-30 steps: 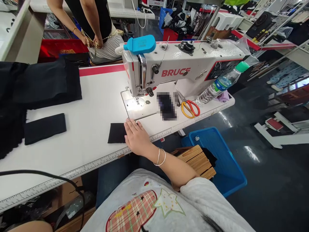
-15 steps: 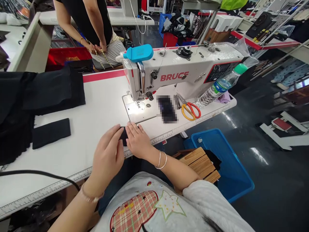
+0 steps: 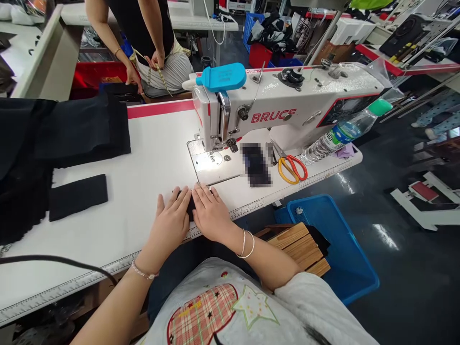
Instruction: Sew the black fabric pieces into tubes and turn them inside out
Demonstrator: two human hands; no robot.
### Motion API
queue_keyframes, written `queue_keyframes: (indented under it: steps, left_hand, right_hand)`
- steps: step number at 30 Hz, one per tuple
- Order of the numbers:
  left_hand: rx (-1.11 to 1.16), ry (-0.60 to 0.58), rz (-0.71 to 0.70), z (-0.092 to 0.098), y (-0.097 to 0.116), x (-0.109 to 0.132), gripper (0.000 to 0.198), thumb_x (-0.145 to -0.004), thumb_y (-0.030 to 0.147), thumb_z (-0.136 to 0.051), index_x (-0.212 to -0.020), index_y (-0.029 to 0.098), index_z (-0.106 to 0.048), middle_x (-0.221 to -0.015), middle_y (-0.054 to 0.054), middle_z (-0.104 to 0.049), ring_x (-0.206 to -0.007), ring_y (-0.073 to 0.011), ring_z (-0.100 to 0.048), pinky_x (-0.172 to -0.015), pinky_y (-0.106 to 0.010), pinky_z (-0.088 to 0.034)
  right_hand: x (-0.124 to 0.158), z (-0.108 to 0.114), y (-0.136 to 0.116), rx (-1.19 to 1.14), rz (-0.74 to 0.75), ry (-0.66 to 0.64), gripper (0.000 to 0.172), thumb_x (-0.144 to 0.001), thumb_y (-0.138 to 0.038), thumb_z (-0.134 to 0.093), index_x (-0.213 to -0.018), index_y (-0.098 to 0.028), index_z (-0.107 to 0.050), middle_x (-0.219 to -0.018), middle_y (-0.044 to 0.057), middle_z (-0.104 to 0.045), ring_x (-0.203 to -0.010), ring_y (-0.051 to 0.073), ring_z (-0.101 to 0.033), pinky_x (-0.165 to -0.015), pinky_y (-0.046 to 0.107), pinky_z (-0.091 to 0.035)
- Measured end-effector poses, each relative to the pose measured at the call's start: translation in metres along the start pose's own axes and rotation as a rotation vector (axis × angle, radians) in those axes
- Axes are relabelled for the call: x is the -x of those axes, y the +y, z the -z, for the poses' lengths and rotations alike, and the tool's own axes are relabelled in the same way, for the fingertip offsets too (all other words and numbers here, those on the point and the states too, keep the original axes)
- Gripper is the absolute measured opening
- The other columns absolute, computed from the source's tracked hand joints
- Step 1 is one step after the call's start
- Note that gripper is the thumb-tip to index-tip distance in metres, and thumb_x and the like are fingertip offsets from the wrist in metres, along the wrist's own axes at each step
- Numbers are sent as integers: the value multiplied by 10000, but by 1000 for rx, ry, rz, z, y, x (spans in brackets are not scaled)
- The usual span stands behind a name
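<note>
**Item 1:** a left hand [image 3: 168, 226] and a right hand [image 3: 211, 213], both bare, are resting palm-down side by side, just apart, fingers spread. They are pressing on a small black fabric piece [image 3: 190, 209], not gripping it. The piece is showing only between them, lying on a white sewing table [image 3: 151, 143] near its front edge, just in front of a steel needle plate [image 3: 205, 160].

**Item 2:** a white BRUCE industrial sewing machine [image 3: 287, 103] is standing on the table, its light shining on the plate.

**Item 3:** orange-and-yellow-handled scissors [image 3: 292, 168] and a clear plastic water bottle with a green cap [image 3: 341, 136] are lying beside the machine.

**Item 4:** a rectangular black fabric strip [image 3: 78, 196] is lying flat to the left, next to a large black cloth pile [image 3: 61, 129].

**Item 5:** a blue plastic crate [image 3: 334, 249] holding a slatted wooden board [image 3: 298, 249] is sitting on the floor.

**Item 6:** a co-worker's hands [image 3: 145, 64] are holding a yellow tape measure [image 3: 158, 72] at the next table.
</note>
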State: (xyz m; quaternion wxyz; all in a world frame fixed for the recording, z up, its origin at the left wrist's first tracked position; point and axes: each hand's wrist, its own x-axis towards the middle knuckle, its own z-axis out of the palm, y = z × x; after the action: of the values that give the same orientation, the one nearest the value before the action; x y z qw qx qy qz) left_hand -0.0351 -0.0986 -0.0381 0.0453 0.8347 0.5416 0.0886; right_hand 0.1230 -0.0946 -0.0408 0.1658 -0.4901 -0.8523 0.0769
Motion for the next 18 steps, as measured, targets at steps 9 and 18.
queue_keyframes:
  steps: [9, 18]
  left_hand:
    - [100, -66, 30, 8, -6, -4, 546, -952, 190, -216, -1481, 161, -348, -1523, -85, -389, -1456, -274, -275, -1160, -664, -147]
    - [94, -177, 44, 19, -36, 0, 520, -999, 308, -166, -1502, 253, -290, -1532, -70, -363, -1464, -323, -229, -1055, -787, -166]
  right_hand:
    - [-1, -2, 1, 0, -8, -3, 534, -987, -277, -335, -1446, -6, -370, -1540, 181, -347, -1452, 283, -256, -1202, 476, -226]
    - [-1, 3, -1, 6, 7, 10, 526, -988, -270, -323, -1438, -3, -379, -1530, 185, -365, -1443, 287, -279, -1194, 476, -241]
